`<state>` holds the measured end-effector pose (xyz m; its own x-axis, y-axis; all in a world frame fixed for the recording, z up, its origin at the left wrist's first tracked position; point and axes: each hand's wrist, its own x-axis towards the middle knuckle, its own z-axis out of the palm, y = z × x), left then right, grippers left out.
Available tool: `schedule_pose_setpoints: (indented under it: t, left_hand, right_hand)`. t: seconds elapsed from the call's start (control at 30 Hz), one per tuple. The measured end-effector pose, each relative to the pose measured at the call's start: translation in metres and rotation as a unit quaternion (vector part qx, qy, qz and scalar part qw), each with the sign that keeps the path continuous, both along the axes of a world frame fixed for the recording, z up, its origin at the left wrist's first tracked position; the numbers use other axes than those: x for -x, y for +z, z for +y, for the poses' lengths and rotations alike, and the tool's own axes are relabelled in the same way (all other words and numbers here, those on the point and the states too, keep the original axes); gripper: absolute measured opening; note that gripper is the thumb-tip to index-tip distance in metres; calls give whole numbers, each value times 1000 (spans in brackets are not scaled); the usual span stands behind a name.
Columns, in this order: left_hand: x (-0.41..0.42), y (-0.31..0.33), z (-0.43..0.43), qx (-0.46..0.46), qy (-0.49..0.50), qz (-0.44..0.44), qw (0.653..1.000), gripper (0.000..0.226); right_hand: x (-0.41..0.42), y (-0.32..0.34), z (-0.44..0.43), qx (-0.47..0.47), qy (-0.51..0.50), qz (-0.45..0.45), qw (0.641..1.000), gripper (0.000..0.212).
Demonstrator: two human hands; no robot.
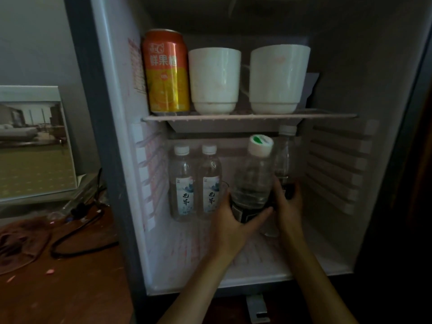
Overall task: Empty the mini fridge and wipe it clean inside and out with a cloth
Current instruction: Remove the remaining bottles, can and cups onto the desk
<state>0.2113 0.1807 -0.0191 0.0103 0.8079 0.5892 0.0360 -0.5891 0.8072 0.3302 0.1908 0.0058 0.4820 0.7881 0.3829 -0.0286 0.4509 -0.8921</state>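
Two bare forearms rise from the bottom edge of the frame into the open mini fridge [339, 253]. The left hand [230, 220] has its fingers curled round the lower part of a clear bottle [253, 178] with a dark label and a white-and-green cap, the thumb lying across the label. That bottle tilts toward the camera, just right of centre. The right hand [289, 204] curls its fingers round the dark base of a second bottle [284, 157] just behind and to the right, which is partly hidden.

Left of the hands, two labelled water bottles [183, 183] [210, 183] stand upright side by side on the fridge floor. Above them a shelf [233, 118] crosses the middle of the frame. It carries an orange can [166, 71] at its left end and two white cups [214, 80] [278, 78] to the right of it.

Outside the fridge, at the lower left of the frame, a brownish cloth [21, 239] lies crumpled on a wooden tabletop [70, 288]. A black cable [77, 235] loops beside it. A printed picture [32, 146] stands behind them, at the left edge.
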Motion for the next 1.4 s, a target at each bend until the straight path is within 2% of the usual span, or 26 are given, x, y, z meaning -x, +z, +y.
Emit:
schedule_pose_setpoints:
  t: [0.07, 0.17, 0.2, 0.23, 0.33, 0.37, 0.6, 0.7, 0.8, 1.0, 1.13, 1.23, 1.33, 1.4]
  left_hand:
    - [1, 2, -2, 13, -12, -30, 999, 48]
    - [0, 7, -3, 52, -35, -82, 995, 49]
    - [0, 9, -3, 67, -45, -97, 992, 47]
    - [0, 10, -2, 80, -55, -107, 989, 45]
    - [1, 13, 0, 117, -73, -130, 982, 42]
    - [1, 14, 0, 127, -78, -135, 980, 42]
    - [3, 14, 1, 156, -82, -130, 976, 50]
    - [4, 10, 7, 169, -71, -107, 977, 66]
    - [6, 7, 11, 169, -69, -108, 977, 73]
    - [7, 11, 7, 167, -70, -103, 978, 67]
    - [7, 11, 5, 173, -78, -112, 976, 48]
    - [7, 9, 4, 169, -74, -112, 976, 45]
    - [7, 10, 4, 166, -83, -123, 975, 49]
    - [7, 11, 4, 173, -95, -126, 972, 48]
  right_hand:
    - [-1, 0, 1, -7, 3, 11, 1000, 28]
    - [-2, -2, 3, -8, 12, 40, 999, 72]
    - [-3, -3, 4, -12, 20, 46, 999, 75]
    - [-3, -2, 2, -11, 25, 46, 999, 70]
    - [-3, -2, 3, -5, 42, 33, 999, 26]
    - [-1, -2, 3, -7, 47, 26, 999, 19]
    - [0, -4, -2, -5, 70, -11, 997, 37]
    - [-1, -5, -1, 8, 95, -25, 995, 42]
    - [-1, -9, 1, 21, 98, -57, 993, 31]
    - [-3, -18, -10, 32, 83, -54, 995, 35]
    - [-3, -21, -18, 27, 84, -68, 994, 59]
    - [-3, -22, -20, 20, 79, -76, 994, 66]
    - [-3, -22, -20, 17, 71, -71, 995, 57]
    - [-6, -21, -19, 19, 65, -59, 996, 40]
